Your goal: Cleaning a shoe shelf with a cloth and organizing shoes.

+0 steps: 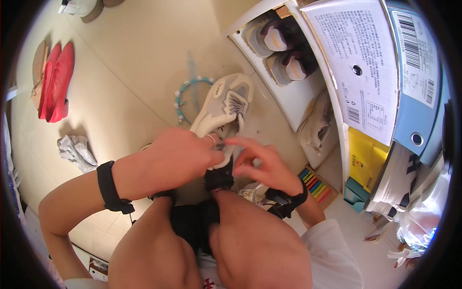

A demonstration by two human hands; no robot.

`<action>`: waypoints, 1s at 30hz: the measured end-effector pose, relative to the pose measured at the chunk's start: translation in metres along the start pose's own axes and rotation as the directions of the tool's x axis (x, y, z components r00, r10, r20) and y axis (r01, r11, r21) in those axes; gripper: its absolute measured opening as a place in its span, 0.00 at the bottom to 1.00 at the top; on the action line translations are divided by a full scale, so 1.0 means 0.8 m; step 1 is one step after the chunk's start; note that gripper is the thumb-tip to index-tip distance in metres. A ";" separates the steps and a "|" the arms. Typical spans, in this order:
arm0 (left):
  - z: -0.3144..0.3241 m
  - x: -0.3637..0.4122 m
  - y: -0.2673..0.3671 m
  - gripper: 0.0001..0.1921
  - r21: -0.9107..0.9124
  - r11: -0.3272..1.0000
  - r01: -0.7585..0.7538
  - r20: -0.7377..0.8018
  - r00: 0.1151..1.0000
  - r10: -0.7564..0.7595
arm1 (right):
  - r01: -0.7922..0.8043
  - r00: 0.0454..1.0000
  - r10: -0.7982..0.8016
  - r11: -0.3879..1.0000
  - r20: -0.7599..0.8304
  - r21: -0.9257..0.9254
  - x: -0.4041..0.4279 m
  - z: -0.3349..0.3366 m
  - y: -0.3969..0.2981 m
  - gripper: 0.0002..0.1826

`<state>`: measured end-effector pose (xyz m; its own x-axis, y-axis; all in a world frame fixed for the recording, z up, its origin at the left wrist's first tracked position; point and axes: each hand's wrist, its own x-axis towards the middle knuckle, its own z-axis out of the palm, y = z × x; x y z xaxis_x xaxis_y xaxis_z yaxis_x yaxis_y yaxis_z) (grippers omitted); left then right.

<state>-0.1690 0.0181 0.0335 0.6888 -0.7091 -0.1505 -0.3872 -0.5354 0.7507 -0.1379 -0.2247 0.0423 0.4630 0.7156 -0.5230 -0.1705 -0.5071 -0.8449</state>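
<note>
A white-and-grey lace-up sneaker (225, 103) points away from me, over the tiled floor in front of my feet. My left hand (184, 153), wearing a ring, is closed at the sneaker's heel opening and covers part of its side. Something small and dark shows by its fingertips, too blurred to name. My right hand (261, 164) is at the right of the heel, fingers apart, its index finger reaching to the left hand's fingers. I see nothing held in it. Just below the heel is my foot in a black sock (219, 177).
A teal beaded headband (178, 94) lies beside the sneaker. Grey socks (76, 150) and red flat shoes (57, 85) are at left. On the right, a white shoe rack (265, 81) holds sneakers, near shoe boxes (361, 47) and a colourful bead abacus (317, 184).
</note>
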 end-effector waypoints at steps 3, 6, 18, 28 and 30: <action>0.002 0.029 0.012 0.11 -0.035 0.997 -0.071 0.005 0.997 0.071 | -0.033 0.997 0.048 0.975 0.066 -0.220 0.002 0.004 0.001 0.23; 0.011 0.053 0.029 0.17 -0.074 0.994 -0.082 0.001 0.997 0.082 | 0.089 0.980 -0.148 0.923 -0.133 -0.374 -0.023 -0.010 0.029 0.21; 0.013 0.046 -0.016 0.12 -0.237 0.971 -0.019 -0.049 0.999 0.007 | -0.130 0.781 -0.198 0.876 -0.592 -0.464 -0.139 -0.093 0.061 0.15; 0.030 0.031 -0.037 0.07 -0.216 0.967 0.137 0.028 0.991 -0.134 | -0.256 0.754 -0.365 0.603 -0.546 -0.756 -0.048 -0.137 0.191 0.14; 0.029 0.024 -0.037 0.06 -0.203 0.957 0.206 0.053 0.978 -0.200 | -0.320 0.687 -0.381 0.604 -0.618 -0.729 -0.051 -0.132 0.188 0.16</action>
<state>-0.1590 0.0098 -0.0067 0.7189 -0.6111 -0.3312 -0.1039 -0.5656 0.8181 -0.0905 -0.3813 -0.0514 0.9209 0.3885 0.0324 0.3830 -0.8861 -0.2609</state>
